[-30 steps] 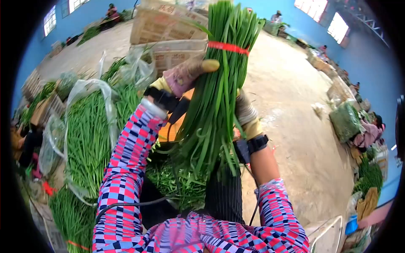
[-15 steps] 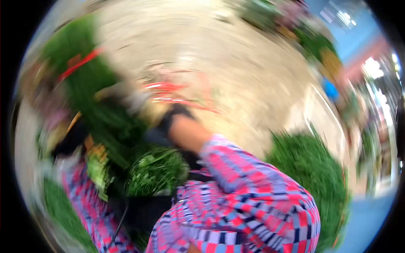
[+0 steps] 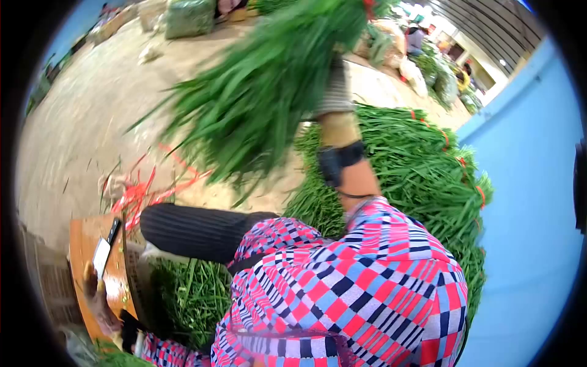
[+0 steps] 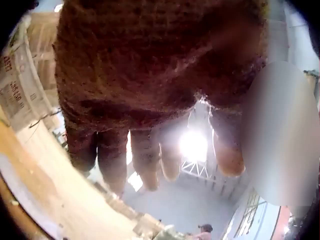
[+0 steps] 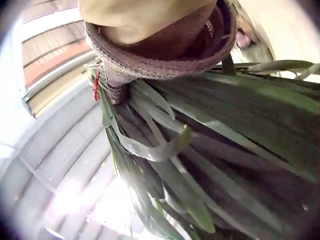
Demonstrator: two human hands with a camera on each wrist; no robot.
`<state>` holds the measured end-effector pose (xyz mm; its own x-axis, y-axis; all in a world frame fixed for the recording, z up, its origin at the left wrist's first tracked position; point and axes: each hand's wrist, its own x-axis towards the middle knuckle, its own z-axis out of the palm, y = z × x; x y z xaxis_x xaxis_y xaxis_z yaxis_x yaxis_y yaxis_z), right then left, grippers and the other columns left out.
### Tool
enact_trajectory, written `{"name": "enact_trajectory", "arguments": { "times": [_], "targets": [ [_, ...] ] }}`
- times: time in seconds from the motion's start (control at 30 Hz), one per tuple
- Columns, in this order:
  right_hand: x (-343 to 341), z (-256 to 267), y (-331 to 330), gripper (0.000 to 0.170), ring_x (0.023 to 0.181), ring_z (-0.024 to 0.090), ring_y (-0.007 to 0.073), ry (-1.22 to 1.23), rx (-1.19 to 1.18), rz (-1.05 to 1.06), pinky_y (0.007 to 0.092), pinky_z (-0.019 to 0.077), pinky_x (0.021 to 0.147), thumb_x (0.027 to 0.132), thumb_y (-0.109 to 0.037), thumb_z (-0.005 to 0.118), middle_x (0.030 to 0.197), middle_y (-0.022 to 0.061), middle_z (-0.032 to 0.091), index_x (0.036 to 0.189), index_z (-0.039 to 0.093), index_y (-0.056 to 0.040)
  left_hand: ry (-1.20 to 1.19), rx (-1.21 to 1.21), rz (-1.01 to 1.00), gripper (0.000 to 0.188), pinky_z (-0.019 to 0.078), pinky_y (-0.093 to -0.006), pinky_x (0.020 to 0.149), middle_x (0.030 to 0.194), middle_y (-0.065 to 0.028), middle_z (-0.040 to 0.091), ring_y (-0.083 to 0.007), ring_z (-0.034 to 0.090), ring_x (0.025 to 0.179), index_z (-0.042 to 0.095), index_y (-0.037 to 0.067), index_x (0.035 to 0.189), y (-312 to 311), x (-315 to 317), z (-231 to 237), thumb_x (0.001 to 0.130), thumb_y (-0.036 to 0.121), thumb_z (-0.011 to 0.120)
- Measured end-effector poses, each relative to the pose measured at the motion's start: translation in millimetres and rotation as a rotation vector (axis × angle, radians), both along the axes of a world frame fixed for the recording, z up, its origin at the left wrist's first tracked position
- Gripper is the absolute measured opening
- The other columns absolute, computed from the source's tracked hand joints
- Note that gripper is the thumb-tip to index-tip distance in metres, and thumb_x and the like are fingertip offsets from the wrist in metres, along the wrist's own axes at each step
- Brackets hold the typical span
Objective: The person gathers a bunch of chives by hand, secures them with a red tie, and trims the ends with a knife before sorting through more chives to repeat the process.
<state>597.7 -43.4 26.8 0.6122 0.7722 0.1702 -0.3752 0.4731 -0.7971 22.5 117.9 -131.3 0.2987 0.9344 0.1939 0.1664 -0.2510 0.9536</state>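
In the head view my gloved right hand (image 3: 335, 92) holds up a bunch of garlic chives (image 3: 263, 79), its leaves fanning out to the left. A red band (image 5: 96, 89) circles the bunch near one end, and in the right wrist view the leaves hide most of the fingers. My gloved left hand (image 3: 101, 303) is low at the left, over an orange wooden board (image 3: 85, 244), with nothing in it. Its fingers (image 4: 145, 160) extend apart in the left wrist view. Close by it on the board lies a knife (image 3: 103, 254) with a black handle.
A large pile of banded chives (image 3: 409, 159) lies at my right, against a blue wall (image 3: 532, 183). Loose red straps (image 3: 137, 196) lie on the floor beyond my knee. Cut greens (image 3: 189, 293) fill a spot by my lap. Other people and bundles are farther back.
The view has swung round to the right. My left hand has let go of the chives and is now over the board, while my right hand has carried the bunch toward the pile.
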Motion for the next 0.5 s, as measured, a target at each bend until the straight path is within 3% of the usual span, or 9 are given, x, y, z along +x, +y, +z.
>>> {"name": "enact_trajectory", "arguments": {
  "times": [0.1,0.17,0.2,0.23,0.3,0.37,0.43,0.47,0.5],
  "targets": [
    [69,48,-147,0.063,0.103,0.059,0.0288,-0.067,-0.092,-0.418,0.0422,0.0507,0.085,0.083,-0.051,0.057,0.119,0.0125,0.061,0.129,0.052,-0.0084,-0.274,-0.071,-0.058,0.052,0.0274,-0.0367,0.112,0.141,-0.0145,0.041,-0.0227,0.038,0.131,0.038,-0.002,0.139,14,-2,-23,0.094,0.019,0.053],
    [91,72,-246,0.069,0.105,0.059,0.0308,-0.106,-0.169,-0.705,0.0442,0.0508,0.085,0.085,-0.06,0.053,0.122,0.0136,0.059,0.132,0.05,-0.0095,-0.296,0.049,-0.066,0.047,0.0273,-0.0355,0.111,0.138,-0.0138,0.044,-0.0223,0.04,0.13,0.039,-0.003,0.138,26,-16,-33,0.096,0.017,0.045],
    [95,79,-287,0.063,0.09,0.062,0.0244,-0.301,-0.263,-0.94,0.0386,0.0526,0.074,0.086,-0.055,0.057,0.109,0.0097,0.065,0.127,0.055,-0.0081,-0.309,0.168,-0.161,0.053,0.0256,-0.0372,0.113,0.141,-0.0153,0.04,-0.0238,0.037,0.132,0.037,-0.003,0.139,32,-26,-43,0.095,0.024,0.048],
    [113,82,-337,0.055,0.074,0.062,0.0179,-0.206,-0.337,-1.021,0.0328,0.0515,0.063,0.087,-0.05,0.059,0.096,0.0061,0.067,0.121,0.059,-0.0069,-0.312,0.29,-0.253,0.06,0.0239,-0.0388,0.114,0.145,-0.0168,0.035,-0.0254,0.035,0.134,0.034,-0.003,0.14,40,-40,-53,0.094,0.032,0.05],
    [157,66,-423,0.054,0.067,0.063,0.0174,-0.296,-0.371,-1.033,0.0292,0.0502,0.057,0.087,-0.048,0.059,0.089,0.0067,0.067,0.121,0.059,-0.0059,-0.414,-0.058,0.08,0.053,0.0238,-0.0385,0.114,0.145,-0.0178,0.035,-0.0257,0.035,0.134,0.033,-0.002,0.14,59,-61,-87,0.096,0.026,0.044],
    [213,22,-498,0.089,0.116,0.045,0.0285,-0.165,-1.209,-1.23,0.0388,0.0355,0.095,0.076,-0.067,0.058,0.13,0.0185,0.045,0.137,0.043,-0.0033,-0.338,-0.187,0.264,0.051,0.0239,-0.0383,0.114,0.144,-0.0176,0.036,-0.0256,0.037,0.133,0.033,0.0,0.141,83,-94,-116,0.097,0.024,0.042],
    [182,10,-472,0.103,0.138,0.027,0.0337,-0.07,-1.789,-1.282,0.044,0.0219,0.111,0.07,-0.075,0.057,0.149,0.0202,0.028,0.142,0.036,-0.004,-0.234,-0.199,0.157,0.048,0.0281,-0.0372,0.111,0.142,-0.0179,0.04,-0.0266,0.041,0.13,0.033,0.0,0.141,73,-62,-85,0.098,0.02,0.039],
    [166,20,-450,0.104,0.137,0.03,0.0324,-0.088,-1.914,-1.225,0.0412,0.024,0.11,0.068,-0.076,0.057,0.15,0.018,0.029,0.143,0.036,-0.0075,-0.26,-0.199,0.072,0.046,0.0313,-0.0372,0.109,0.141,-0.018,0.041,-0.0269,0.043,0.128,0.036,-0.001,0.139,94,-67,-99,0.098,0.021,0.039],
    [140,37,-420,0.084,0.133,0.037,0.0321,-0.14,-1.908,-1.184,0.0408,0.0289,0.108,0.08,-0.063,0.056,0.146,0.0175,0.037,0.142,0.038,-0.0097,-0.187,-0.171,0.092,0.046,0.0328,-0.0374,0.108,0.14,-0.0178,0.043,-0.0276,0.044,0.127,0.039,0.0,0.138,91,-73,-99,0.097,0.021,0.041]
  ]
}}
